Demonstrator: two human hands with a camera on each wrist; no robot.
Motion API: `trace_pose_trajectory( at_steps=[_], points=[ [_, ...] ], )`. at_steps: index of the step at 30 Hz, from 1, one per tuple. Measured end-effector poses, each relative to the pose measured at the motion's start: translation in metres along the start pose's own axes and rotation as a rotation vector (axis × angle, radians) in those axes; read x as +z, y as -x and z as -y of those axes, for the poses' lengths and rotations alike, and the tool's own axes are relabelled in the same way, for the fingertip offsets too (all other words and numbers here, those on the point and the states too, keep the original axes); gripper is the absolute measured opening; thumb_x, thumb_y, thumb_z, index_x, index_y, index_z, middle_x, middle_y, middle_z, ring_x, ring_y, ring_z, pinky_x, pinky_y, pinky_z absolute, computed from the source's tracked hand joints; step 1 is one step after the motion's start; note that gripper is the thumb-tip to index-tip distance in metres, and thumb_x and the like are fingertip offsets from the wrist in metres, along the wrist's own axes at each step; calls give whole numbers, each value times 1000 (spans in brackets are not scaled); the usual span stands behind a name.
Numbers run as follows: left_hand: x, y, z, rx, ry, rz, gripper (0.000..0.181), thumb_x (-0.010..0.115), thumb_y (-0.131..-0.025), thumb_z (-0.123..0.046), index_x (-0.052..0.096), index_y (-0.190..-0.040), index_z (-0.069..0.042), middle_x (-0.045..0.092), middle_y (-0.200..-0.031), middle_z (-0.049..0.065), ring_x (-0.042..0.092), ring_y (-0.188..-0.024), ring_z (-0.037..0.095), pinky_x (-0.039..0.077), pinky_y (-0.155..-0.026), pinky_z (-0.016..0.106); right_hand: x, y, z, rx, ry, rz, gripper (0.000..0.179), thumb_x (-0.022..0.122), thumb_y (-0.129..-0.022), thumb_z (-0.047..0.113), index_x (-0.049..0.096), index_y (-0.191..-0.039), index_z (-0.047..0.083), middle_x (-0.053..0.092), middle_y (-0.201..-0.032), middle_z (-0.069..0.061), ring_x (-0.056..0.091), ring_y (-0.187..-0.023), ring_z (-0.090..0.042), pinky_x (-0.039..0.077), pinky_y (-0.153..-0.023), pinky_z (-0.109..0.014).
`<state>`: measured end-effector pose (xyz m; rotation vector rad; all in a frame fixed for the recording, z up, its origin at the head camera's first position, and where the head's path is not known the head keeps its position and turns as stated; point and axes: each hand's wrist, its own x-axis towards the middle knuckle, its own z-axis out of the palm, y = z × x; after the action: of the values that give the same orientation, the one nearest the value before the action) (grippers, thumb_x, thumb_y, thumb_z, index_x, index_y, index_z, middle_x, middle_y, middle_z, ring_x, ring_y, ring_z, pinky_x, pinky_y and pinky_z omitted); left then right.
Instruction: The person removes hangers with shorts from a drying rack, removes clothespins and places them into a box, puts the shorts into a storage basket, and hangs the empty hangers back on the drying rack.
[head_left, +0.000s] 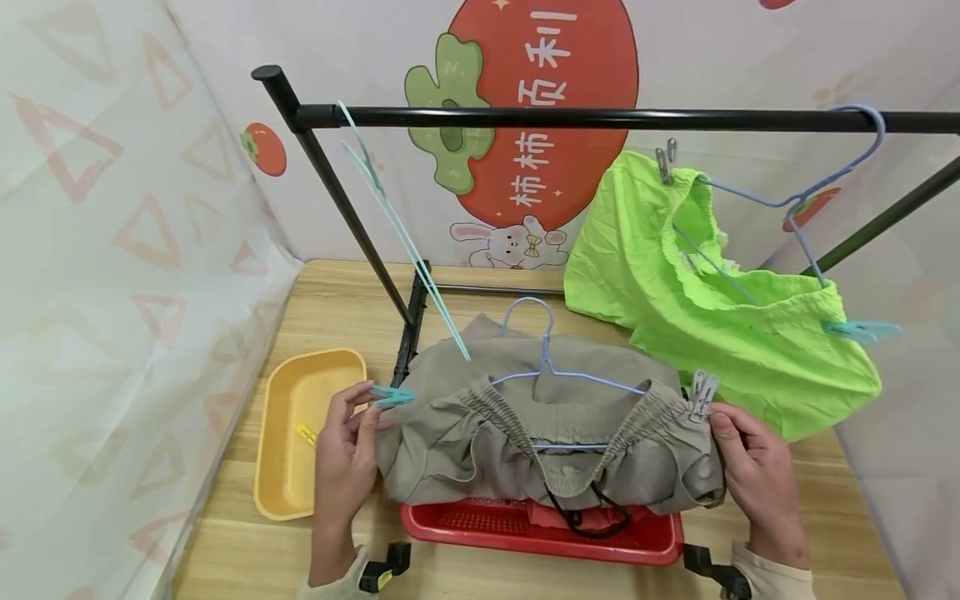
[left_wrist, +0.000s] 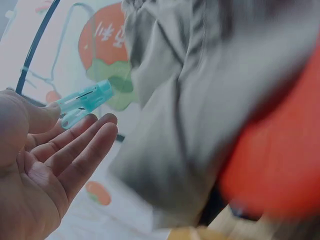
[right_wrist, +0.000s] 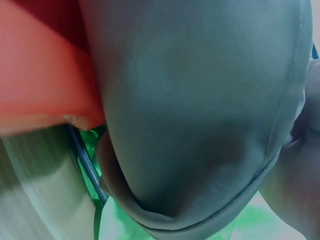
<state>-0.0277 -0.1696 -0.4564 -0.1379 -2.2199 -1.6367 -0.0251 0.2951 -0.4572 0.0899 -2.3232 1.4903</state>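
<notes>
1. Shorts (head_left: 442, 454) are lying between both hands, a lilac hanger (head_left: 545, 350) sitting inside the waistband (head_left: 501, 415), above a red basket (head_left: 450, 532).
2. Left hand (head_left: 345, 454) is pinching a turquoise clip (head_left: 392, 397), its tip pointing right, biting no cloth.
3. Right hand (head_left: 761, 471) is pinching the shorts' edge, just beside a grey clip (head_left: 702, 396).
4. Good clipping, I'm judging, is relying on that right pinch steadying the cloth, the turquoise jaws straddling waistband and wire squarely.
</notes>
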Motion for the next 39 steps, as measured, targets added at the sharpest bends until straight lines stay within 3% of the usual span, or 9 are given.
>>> trace_pose_trajectory(
  at_steps=[5,12,16,19,24,30,35,39],
  points=[
    [-20,4,3,-68,-151,-36,33,62,-101,4,58,-134,2,65,-119,15,72,-97,15,57,-77,21,1,1,-1,1,-9,2,18,52,-99,-17,67,-108,-18,72,-97,13,65,-79,0,49,-69,-11],
    [-41,8,16,-152,-362,-63,35,65,-100,-2,60,-135,1,65,-119,14,71,-105,34,49,-78,9,1,1,-1,20,-13,-23,18,52,-99,-17,68,-106,-17,72,-95,11,65,-78,-1,49,-69,-12],
    [-51,11,22,-180,-458,-21,34,62,-103,-6,58,-136,4,62,-123,20,69,-106,40,59,-81,35,1,1,-1,6,-10,-16,18,52,-98,-17,68,-107,-17,72,-95,12,65,-79,0,49,-70,-11],
    [-58,14,24,-208,-508,12,34,60,-104,-6,56,-136,6,60,-125,25,66,-107,45,57,-82,57,1,1,-2,-6,-6,-8,18,52,-98,-18,68,-107,-17,71,-96,12,65,-80,0,49,-70,-11],
    [-63,15,31,-256,-575,56,37,59,-103,-5,54,-137,9,59,-123,29,63,-110,49,55,-84,59,0,1,-1,-24,-7,-6,17,52,-98,-18,67,-106,-18,71,-96,13,65,-80,1,49,-70,-11],
    [-60,16,35,-308,-631,49,40,63,-101,-6,54,-138,7,60,-121,27,62,-110,47,55,-84,58,0,0,0,-24,0,9,16,52,-100,-16,66,-106,-18,70,-96,14,64,-79,1,49,-69,-11],
    [-53,15,32,-262,-628,39,35,65,-101,-8,60,-133,5,66,-116,24,66,-104,42,56,-82,56,0,0,0,-28,-13,-3,16,52,-98,-18,67,-105,-17,70,-95,12,64,-78,0,49,-69,-11],
    [-46,14,24,-146,-603,43,22,67,-100,-6,69,-119,3,73,-102,17,70,-90,35,58,-79,55,1,0,-1,-21,-18,-18,16,53,-97,-18,67,-104,-17,70,-93,11,63,-76,0,48,-68,-11]
  ],
)
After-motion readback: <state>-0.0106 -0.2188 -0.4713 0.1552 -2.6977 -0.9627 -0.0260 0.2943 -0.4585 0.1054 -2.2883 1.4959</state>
